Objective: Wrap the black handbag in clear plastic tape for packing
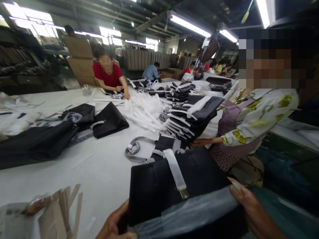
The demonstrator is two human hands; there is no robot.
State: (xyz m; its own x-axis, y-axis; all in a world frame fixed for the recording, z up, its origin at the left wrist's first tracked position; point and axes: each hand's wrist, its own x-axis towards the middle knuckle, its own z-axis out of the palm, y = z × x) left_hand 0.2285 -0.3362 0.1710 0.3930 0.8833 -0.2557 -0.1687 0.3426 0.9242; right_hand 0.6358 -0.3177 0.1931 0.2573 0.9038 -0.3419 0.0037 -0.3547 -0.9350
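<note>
A black handbag (149, 186) is held up close in front of me, between my two hands. White wrapping covers its strap (174, 169), which ends at a metal clasp. Across the bag's near side lies a band of translucent plastic film (194, 209). My left hand (116, 222) is closed around the bag's lower left edge, its fingers partly hidden behind it. At the right end of the bag, my right hand (251, 205) grips the edge and the film with the thumb on top. Just beyond sits another black bag (164, 142) with a coiled, wrapped shoulder strap (133, 149).
A tall stack of black bags (194, 116) stands ahead on the white table (104, 172). More black bags (109, 121) lie at left, with brown paper strips (62, 209) at lower left. A co-worker (249, 122) stands close at right; another in red (109, 76) leans across the far side.
</note>
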